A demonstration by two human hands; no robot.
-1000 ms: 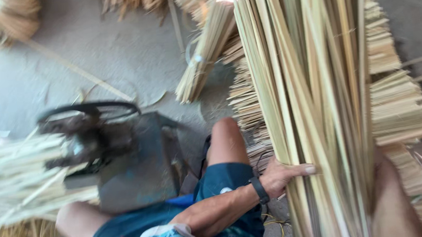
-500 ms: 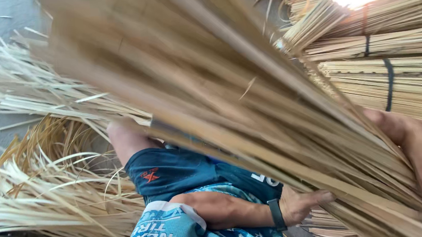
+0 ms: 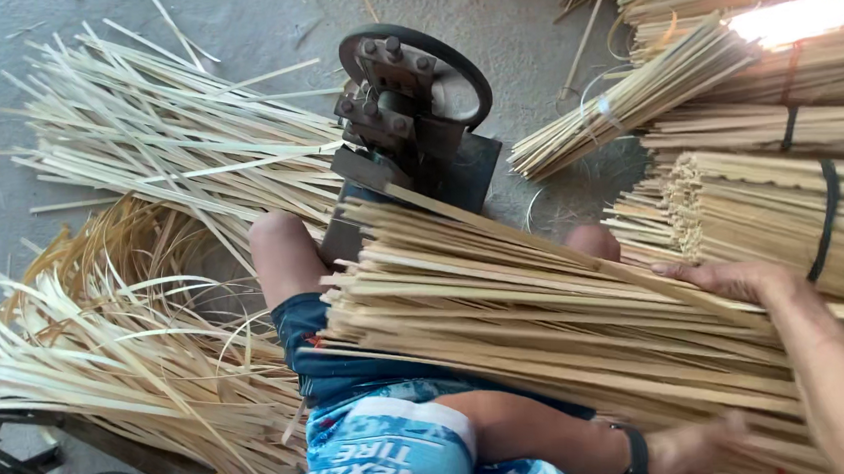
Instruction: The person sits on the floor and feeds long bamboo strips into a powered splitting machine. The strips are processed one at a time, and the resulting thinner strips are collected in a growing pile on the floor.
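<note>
Across my lap, my right hand [image 3: 732,281] lies flat on the long bundle of pale split bamboo strips [image 3: 550,327]; my left hand [image 3: 695,451] is blurred underneath, grasp unclear. With no firm clasp I judge strips could slide toward the dark metal wheel-topped machine [image 3: 413,117].

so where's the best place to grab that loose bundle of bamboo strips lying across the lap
Probably near its middle, coming from above with both hands spread apart. The bundle of bamboo strips is long, untied and lies flat across the knees, so a one-end grip would let strips fan and slide. The right hand already rests on top toward one end; the left hand is blurred beneath the near edge.
</note>
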